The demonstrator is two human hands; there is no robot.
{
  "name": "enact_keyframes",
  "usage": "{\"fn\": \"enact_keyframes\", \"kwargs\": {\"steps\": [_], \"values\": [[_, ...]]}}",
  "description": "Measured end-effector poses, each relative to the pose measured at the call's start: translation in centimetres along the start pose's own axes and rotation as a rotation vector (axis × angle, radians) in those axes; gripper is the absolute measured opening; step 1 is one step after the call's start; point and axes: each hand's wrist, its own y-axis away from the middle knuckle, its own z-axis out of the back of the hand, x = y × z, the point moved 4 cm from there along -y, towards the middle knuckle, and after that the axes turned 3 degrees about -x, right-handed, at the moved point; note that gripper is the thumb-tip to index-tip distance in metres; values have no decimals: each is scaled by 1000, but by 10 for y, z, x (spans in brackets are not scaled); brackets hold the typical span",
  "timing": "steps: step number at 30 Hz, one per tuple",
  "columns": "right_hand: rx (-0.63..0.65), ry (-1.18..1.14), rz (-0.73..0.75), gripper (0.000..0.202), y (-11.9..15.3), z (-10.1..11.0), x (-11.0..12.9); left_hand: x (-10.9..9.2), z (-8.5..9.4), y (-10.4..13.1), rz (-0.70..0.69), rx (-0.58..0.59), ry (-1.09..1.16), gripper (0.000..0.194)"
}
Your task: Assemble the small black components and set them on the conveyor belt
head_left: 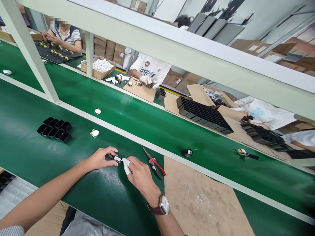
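Observation:
Low over the green bench, my left hand [104, 158] grips a small black plastic case [118, 160] between thumb and fingers. Something white shows at the case's opening. White finger covers sit on the fingers of my right hand [136, 172], which pinch at the case's right side. Part of the case is hidden by the fingers. Just right of that hand lie long-nose pliers [155, 164] with red and black handles. A small circuit board with a white top [94, 133] rests beyond my left hand. Several empty black cases [54, 129] stand grouped at the left.
A pale rail [110, 131] separates my bench from a green conveyor belt [137, 121]. On the belt are a circuit board [98, 111], a black case [187, 152] and another board [242, 152]. Cardboard [197, 193] covers the bench at right. Co-workers sit across; a beam crosses overhead.

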Motion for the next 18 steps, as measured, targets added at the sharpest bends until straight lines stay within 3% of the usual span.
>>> {"fn": "enact_keyframes", "kwargs": {"steps": [8,18], "values": [[94,13,-75,23,-3,-3,0,-1,1,0,-18,-4,-2,51],[71,88,-81,20,3,-1,-3,-3,1,1,-2,5,-23,51]]}}
